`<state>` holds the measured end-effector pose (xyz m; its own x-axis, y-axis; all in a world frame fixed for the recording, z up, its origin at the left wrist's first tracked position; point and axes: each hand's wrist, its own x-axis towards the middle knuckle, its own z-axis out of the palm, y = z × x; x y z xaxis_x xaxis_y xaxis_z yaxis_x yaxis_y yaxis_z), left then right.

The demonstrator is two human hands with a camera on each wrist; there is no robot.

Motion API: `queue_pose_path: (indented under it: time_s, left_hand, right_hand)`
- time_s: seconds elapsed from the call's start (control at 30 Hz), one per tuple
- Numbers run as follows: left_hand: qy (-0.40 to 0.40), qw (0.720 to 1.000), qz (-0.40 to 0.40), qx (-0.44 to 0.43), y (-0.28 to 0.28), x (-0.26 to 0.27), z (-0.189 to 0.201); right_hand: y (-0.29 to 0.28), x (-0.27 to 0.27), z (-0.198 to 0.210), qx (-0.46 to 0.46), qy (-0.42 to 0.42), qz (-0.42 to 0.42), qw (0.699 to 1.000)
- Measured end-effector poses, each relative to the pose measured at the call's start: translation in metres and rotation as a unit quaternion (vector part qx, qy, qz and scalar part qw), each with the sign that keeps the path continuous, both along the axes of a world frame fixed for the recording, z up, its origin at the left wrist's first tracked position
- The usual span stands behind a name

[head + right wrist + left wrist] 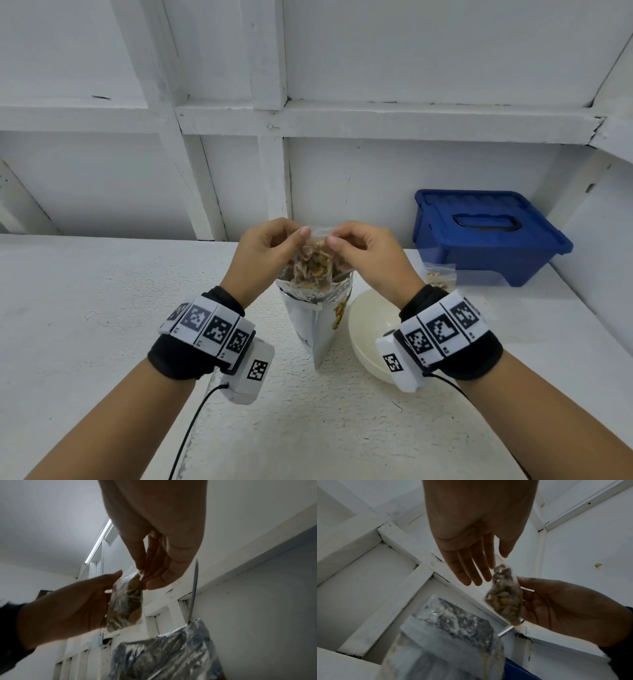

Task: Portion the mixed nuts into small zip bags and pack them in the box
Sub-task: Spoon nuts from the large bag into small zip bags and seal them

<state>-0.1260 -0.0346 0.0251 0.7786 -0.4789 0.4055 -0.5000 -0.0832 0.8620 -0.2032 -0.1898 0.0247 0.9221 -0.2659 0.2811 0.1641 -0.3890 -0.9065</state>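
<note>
A small clear zip bag [313, 262] filled with mixed nuts hangs in the air above the open silver foil pouch [315, 318]. My left hand [270, 250] pinches the bag's top left edge and my right hand [363, 251] pinches the top right edge. The left wrist view shows the zip bag [505, 599] edge-on between my left hand [479, 555] and the right hand [556, 609]. In the right wrist view the zip bag [126, 601] hangs under my right hand [154, 568], and a metal spoon handle [193, 592] sticks out of the foil pouch [166, 653].
A blue lidded box [486, 236] stands at the back right against the wall. Another filled zip bag [440, 275] lies in front of it. A cream bowl [373, 339] sits right of the pouch. The white table [102, 308] extends left.
</note>
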Motion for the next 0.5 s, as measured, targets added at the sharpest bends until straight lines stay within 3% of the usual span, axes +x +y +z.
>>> queue_pose_path:
  time_s: [0.1, 0.23, 0.4, 0.5]
  left_hand:
    - [-0.007, 0.999, 0.004, 0.035, 0.007, 0.006, -0.009]
    - [-0.015, 0.989, 0.084, 0.120, 0.026, 0.027, -0.041]
    - [0.014, 0.938, 0.095, 0.332, 0.039, 0.048, -0.100]
    - [0.043, 0.919, 0.081, 0.385, 0.043, 0.055, -0.125]
  right_hand:
    - [-0.011, -0.008, 0.008, 0.034, -0.004, -0.021, 0.999]
    - [-0.051, -0.032, 0.021, 0.052, -0.042, -0.085, 0.994]
    - [-0.116, -0.065, 0.003, 0.011, -0.051, -0.201, 0.978]
    - [-0.151, -0.082, -0.024, -0.001, -0.027, -0.269, 0.963]
